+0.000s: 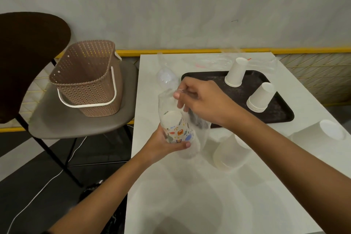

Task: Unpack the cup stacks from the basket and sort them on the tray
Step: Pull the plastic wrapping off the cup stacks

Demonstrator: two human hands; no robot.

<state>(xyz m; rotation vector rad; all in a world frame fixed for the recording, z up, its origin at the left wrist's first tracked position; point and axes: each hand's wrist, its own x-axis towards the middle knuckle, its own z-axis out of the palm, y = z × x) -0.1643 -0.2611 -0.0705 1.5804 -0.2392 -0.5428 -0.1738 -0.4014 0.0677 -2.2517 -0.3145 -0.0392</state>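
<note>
My left hand (pixel 161 143) grips a stack of patterned paper cups (pixel 177 129) that sits inside a clear plastic sleeve (pixel 167 100). Above it, my right hand (pixel 201 100) pinches the top of that sleeve. Behind my right hand lies the black tray (pixel 281 112), with two upside-down stacks of white cups on it, one at the back (pixel 235 72) and one at the right (pixel 260 98). On a chair seat left of the table stands the brown woven basket (pixel 87 78), white handle down; its inside is hidden.
Two more white cup stacks lie on the white table (pixel 190 195), one near my right forearm (pixel 229 154) and one at the right edge (pixel 321 135). Empty clear wrappers (pixel 209 61) lie behind the tray. The dark chair (pixel 28 59) and a white cable (pixel 47 182) are at left.
</note>
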